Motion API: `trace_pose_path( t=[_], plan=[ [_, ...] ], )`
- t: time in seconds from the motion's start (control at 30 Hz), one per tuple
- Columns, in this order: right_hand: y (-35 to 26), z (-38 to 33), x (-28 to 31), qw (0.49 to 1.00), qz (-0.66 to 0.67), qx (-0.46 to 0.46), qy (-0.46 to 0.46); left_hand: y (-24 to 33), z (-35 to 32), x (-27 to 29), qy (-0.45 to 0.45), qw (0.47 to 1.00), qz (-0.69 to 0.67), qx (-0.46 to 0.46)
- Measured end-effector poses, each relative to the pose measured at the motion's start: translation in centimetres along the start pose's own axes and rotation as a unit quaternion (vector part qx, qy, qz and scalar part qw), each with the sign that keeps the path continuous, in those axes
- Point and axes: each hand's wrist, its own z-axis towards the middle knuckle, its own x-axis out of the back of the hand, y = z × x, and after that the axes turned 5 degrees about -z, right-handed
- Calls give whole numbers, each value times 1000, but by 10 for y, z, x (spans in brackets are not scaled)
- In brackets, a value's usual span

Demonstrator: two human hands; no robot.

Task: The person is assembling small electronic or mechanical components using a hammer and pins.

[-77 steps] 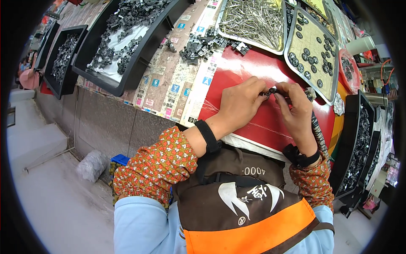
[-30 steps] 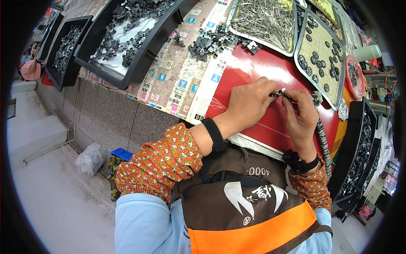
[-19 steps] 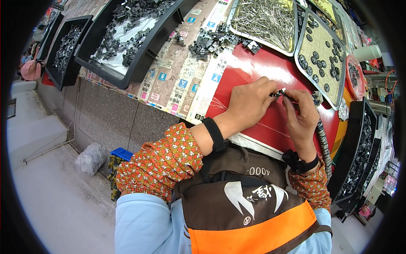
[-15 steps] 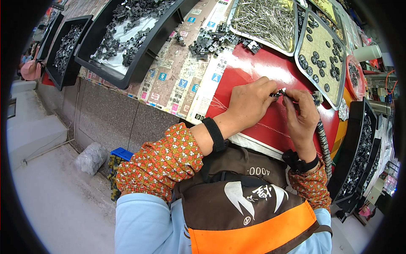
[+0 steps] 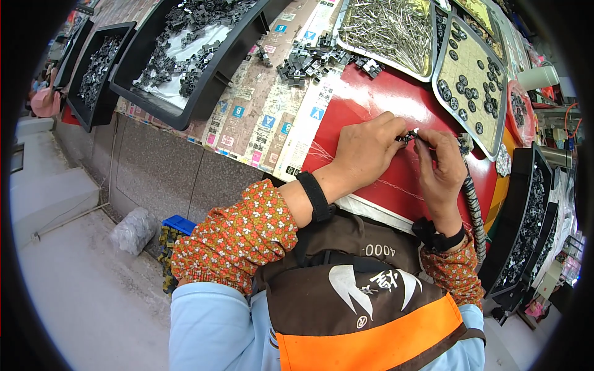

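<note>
My left hand and my right hand meet over a red board on the workbench. Between their fingertips they pinch a small dark part with a pale metal tip. Both hands are closed around it, so most of the part is hidden. A striped black-and-white strand trails down from near my right hand along the board's right side. A loose pile of small black parts lies just beyond my left hand.
A metal tray of silver pins and a tray of black round pieces sit at the back. Black bins of dark parts stand at the left, others at the right. Printed paper covers the bench.
The view has shifted slightly; my hands stay together over the red board, still working the small part between the fingertips.
</note>
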Motion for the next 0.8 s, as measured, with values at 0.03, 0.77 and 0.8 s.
trace_pose_path(
  t=[0.03, 0.77, 0.8],
  plan=[
    [0, 0, 0, 1000, -9, 10, -1, 0, 0, 1, 1, 1000, 1, 1],
    [1, -4, -6, 977, -134, 166, -3, -3, 0, 0, -1, 1000, -1, -8],
    [2, -3, -4, 986, -91, 142, -12, -3, -1, 0, -4, 1000, 1, -5]
  ],
)
